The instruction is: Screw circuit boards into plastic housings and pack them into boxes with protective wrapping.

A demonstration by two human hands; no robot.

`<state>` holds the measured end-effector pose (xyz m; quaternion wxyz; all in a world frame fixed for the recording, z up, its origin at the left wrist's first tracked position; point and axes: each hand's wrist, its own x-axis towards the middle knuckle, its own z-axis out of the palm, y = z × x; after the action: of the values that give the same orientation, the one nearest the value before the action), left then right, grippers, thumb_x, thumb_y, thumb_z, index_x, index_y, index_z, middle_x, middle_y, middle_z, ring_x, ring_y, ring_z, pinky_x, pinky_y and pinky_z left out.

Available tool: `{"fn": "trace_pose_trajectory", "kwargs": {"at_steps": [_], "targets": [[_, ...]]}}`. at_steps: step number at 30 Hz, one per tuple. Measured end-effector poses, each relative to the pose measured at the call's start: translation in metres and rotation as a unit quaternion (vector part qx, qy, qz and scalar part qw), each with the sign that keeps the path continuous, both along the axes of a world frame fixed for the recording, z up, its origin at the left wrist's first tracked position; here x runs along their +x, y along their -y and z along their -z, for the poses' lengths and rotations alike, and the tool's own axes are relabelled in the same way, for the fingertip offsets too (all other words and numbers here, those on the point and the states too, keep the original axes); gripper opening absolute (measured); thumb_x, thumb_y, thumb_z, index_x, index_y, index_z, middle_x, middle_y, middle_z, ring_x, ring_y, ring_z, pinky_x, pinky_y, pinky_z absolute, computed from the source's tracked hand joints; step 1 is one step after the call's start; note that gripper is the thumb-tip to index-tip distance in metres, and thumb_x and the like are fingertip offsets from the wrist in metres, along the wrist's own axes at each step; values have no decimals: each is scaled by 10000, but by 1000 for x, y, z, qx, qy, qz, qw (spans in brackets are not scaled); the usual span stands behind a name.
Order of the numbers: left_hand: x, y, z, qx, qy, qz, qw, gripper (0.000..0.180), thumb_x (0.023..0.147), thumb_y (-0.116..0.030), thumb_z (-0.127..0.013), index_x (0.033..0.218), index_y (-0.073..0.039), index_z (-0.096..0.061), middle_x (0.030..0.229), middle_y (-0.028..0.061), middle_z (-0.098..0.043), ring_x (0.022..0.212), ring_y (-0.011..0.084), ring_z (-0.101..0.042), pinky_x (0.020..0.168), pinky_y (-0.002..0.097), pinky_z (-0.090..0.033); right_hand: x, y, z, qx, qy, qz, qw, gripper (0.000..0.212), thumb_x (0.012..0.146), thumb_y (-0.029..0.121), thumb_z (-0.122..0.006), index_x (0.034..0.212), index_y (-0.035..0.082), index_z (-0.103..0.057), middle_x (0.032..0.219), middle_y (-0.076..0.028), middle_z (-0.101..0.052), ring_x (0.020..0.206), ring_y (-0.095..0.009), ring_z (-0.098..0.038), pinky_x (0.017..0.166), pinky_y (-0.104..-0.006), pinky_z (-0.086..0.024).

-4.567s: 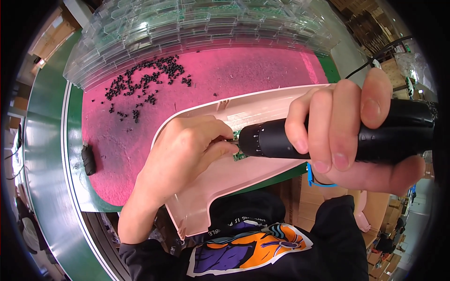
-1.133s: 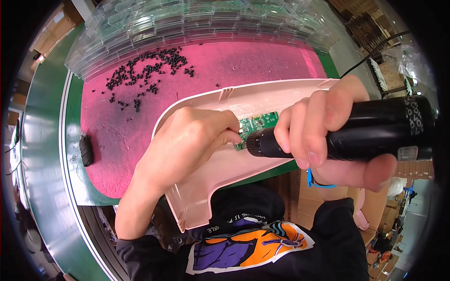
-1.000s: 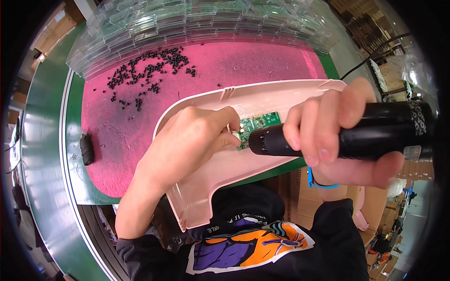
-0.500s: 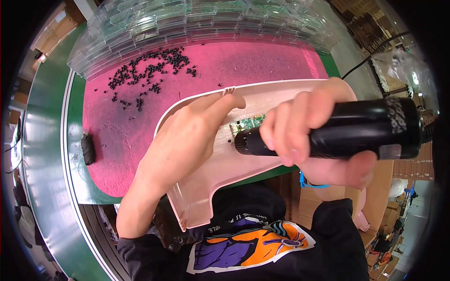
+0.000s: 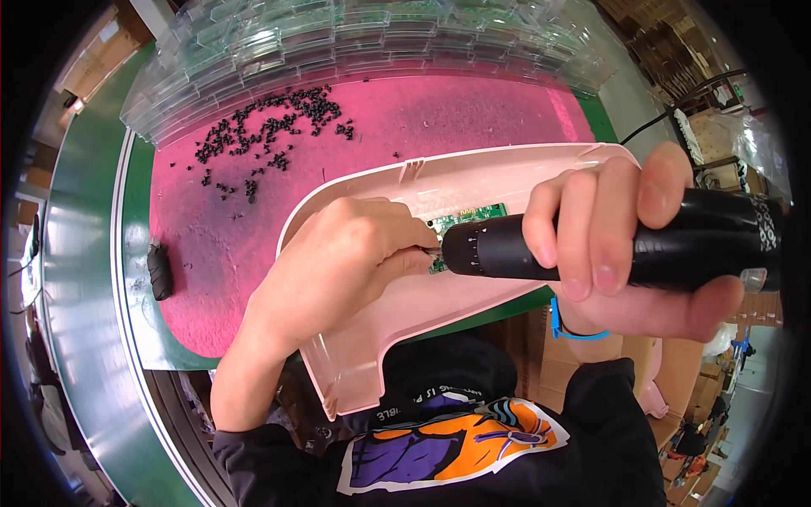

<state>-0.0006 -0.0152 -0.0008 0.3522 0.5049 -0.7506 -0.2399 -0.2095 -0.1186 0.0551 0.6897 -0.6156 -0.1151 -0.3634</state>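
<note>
My right hand (image 5: pixel 596 232) is wrapped round a black electric screwdriver (image 5: pixel 507 247) held nearly level, its nose pointing left. Thumb and fingers of my left hand (image 5: pixel 346 262) are pinched together right at the screwdriver's tip; whatever small thing they grip there is hidden. Below both hands lies a pale pink plastic shell (image 5: pixel 363 317) with a raised rim. Inside it sits a green circuit board (image 5: pixel 486 211), partly covered by the screwdriver and my left fingers. A black screw shows at the board's left end.
Many loose black screws (image 5: pixel 270 127) are scattered on the pink mat (image 5: pixel 203 279). Stacked clear plastic trays (image 5: pixel 372 42) holding green boards line the back. A dark wrapped roll (image 5: pixel 159 270) lies at the mat's left edge. A black cable (image 5: pixel 667 110) runs at right.
The screwdriver has shifted right, away from the board's left end. My left hand's fingers have come down and closed by its tip. The loose screw seen near the tip no longer shows.
</note>
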Motion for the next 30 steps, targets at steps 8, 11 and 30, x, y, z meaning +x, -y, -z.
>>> {"fn": "trace_pose_trajectory", "kwargs": {"at_steps": [8, 11, 30], "targets": [[-4, 0, -8, -6, -10, -15, 1000, 130, 741, -29, -738, 859, 7, -700, 763, 119, -654, 730, 329, -622, 655, 415, -499, -3, 12, -8, -77, -4, -35, 996, 574, 862, 571, -707, 1107, 115, -459, 804, -4, -596, 634, -124, -542, 680, -320, -455], [-4, 2, -2, -45, -9, -11, 999, 134, 767, -109, -749, 832, -12, -684, 762, 109, -642, 744, 327, -626, 656, 434, -495, 1, 5, -5, -57, -15, -28, 998, 586, 860, 580, -708, 1107, 112, -456, 808, -5, -598, 644, -127, -549, 668, -316, -454], [-3, 0, -5, -63, 68, 16, 996, 162, 744, -160, -764, 840, -55, -687, 786, 65, -650, 759, 275, -647, 622, 408, -496, 0, 11, -5, -72, 1, -57, 996, 566, 878, 556, -701, 1099, 103, -442, 826, -15, -601, 642, -135, -573, 642, -309, -451]]}}
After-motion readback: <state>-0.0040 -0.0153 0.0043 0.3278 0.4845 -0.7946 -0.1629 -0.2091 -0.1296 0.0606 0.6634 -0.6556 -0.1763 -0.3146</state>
